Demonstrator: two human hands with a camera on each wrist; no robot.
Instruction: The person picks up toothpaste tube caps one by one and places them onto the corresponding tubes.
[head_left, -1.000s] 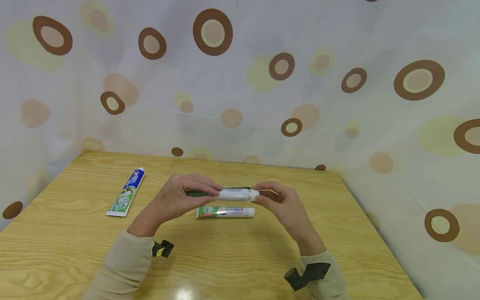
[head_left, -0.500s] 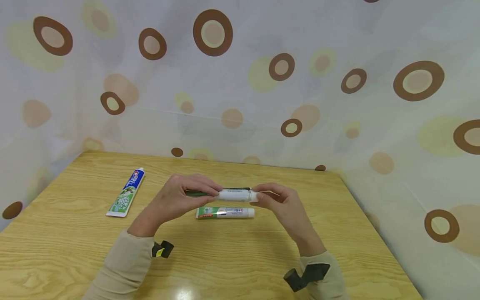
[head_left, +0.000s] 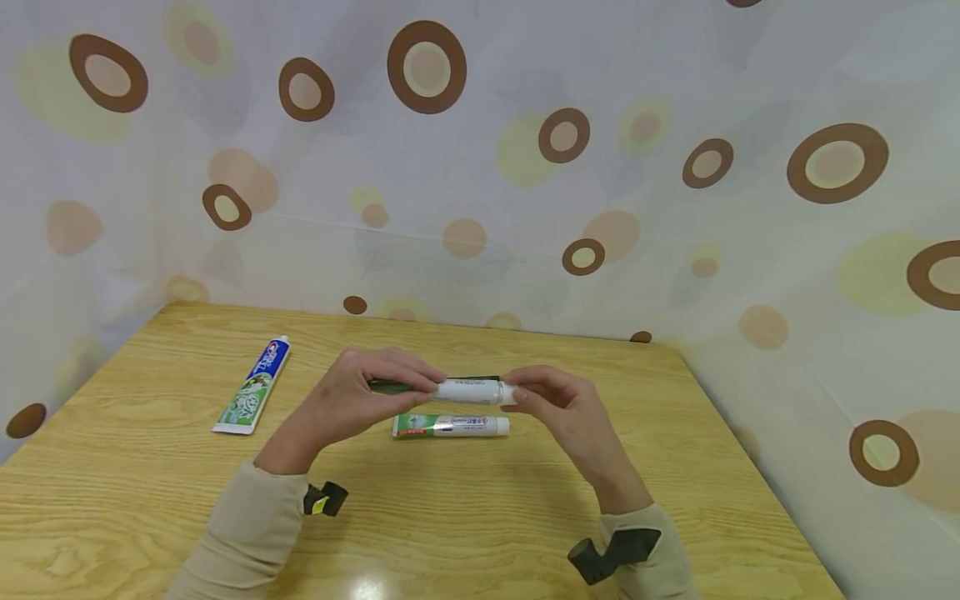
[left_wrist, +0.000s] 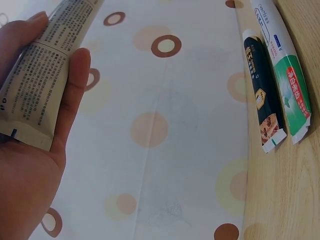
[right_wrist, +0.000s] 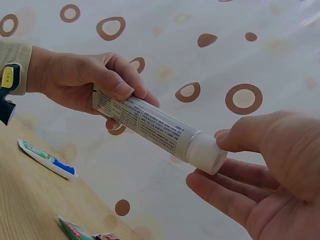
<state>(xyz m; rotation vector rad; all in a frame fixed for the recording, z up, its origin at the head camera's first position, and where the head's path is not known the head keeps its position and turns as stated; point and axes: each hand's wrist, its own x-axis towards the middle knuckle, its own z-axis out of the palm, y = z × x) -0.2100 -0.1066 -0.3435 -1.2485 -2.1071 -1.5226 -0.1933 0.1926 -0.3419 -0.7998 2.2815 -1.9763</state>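
Observation:
In the head view my left hand [head_left: 356,390] grips the body of a white toothpaste tube [head_left: 468,390] with small print, held sideways above the table. Fine print covers the tube's face [left_wrist: 50,65] in the left wrist view, its flat crimped end against the palm. My right hand [head_left: 566,408] pinches the white cap [right_wrist: 206,152] between thumb and fingertips; the cap sits on the tube's end. Below the held tube lies a green and white toothpaste tube [head_left: 450,426]. Beside that one is a dark green toothpaste tube [left_wrist: 260,90], partly hidden behind the held tube in the head view.
A blue and green toothpaste tube [head_left: 253,385] lies at the left of the wooden table [head_left: 450,517]. White sheeting [head_left: 480,183] with brown and yellow circles rises along the table's back and sides. Each sleeved wrist carries a black camera mount [head_left: 615,552].
My right thumb and fingers have shifted slightly on the cap, and the held tube has tipped a little. My left hand keeps its grip; the tubes on the table stay put.

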